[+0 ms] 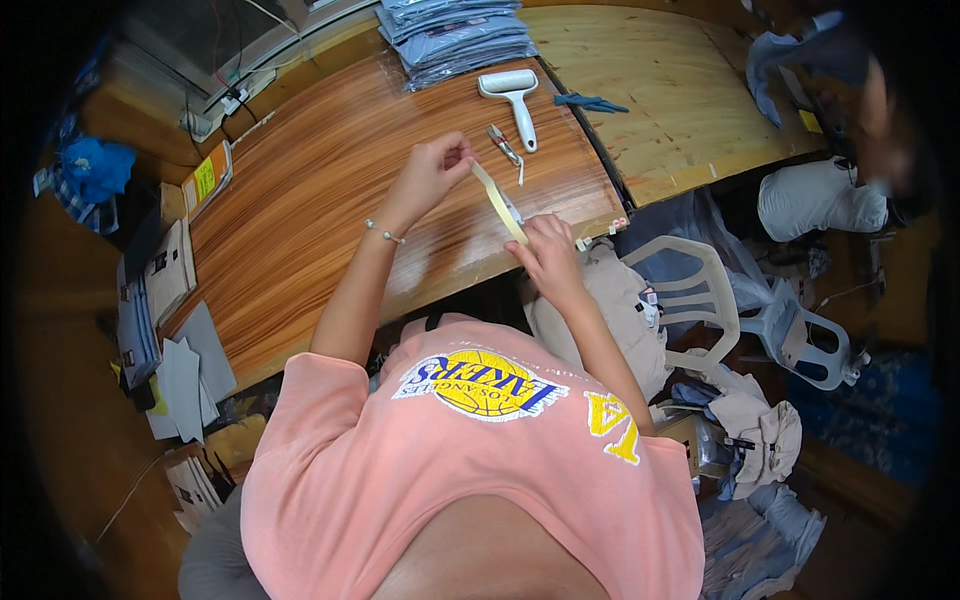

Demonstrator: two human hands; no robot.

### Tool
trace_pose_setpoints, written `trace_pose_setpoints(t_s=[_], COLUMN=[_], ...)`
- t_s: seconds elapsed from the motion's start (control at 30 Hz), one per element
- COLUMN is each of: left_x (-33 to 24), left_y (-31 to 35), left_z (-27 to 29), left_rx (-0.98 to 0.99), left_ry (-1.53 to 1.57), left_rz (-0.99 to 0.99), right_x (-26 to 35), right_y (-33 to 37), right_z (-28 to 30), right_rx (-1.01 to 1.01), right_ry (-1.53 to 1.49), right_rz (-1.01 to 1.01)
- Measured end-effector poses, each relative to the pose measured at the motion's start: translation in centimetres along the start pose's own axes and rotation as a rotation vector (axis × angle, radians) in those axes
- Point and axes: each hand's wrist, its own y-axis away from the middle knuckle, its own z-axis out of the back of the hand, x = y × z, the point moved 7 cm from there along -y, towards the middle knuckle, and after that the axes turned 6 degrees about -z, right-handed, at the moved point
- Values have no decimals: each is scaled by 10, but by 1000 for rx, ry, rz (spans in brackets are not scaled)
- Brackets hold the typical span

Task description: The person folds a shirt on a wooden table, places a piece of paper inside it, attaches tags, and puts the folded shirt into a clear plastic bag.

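Left hand [432, 172] pinches the far end of a yellow strip [499, 203]; right hand [545, 252] grips its near end. A slack pinch could let it slip.

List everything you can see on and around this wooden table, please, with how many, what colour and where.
strip: one, pale yellow, stretched between both hands above the table
table: one, reddish-brown wood, centre
plywood board: one, pale, next to the table, upper right
lint roller: one, white, far side of the table
small clippers: one, metallic, just below the roller
folded garments: one stack, grey-blue, top edge
plastic chair: one, beige, right of the table
beige garment: one, under the right forearm
papers: several, grey, lower left
left hand: one, pinching the strip's upper end
right hand: one, holding its lower end
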Motion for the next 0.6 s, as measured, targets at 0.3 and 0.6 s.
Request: trace_pose_setpoints(t_s=[0.3,0.6], left_x=[36,39], left_y=[15,1], left_z=[-10,-16], left_rx=[199,304], left_ry=[-253,-300], left_rz=[103,103], right_x=[-45,-106], right_y=[-30,-128], right_z=[-72,-104], right_rx=[132,37], right_ry=[-285,561], right_rz=[-294,-91])
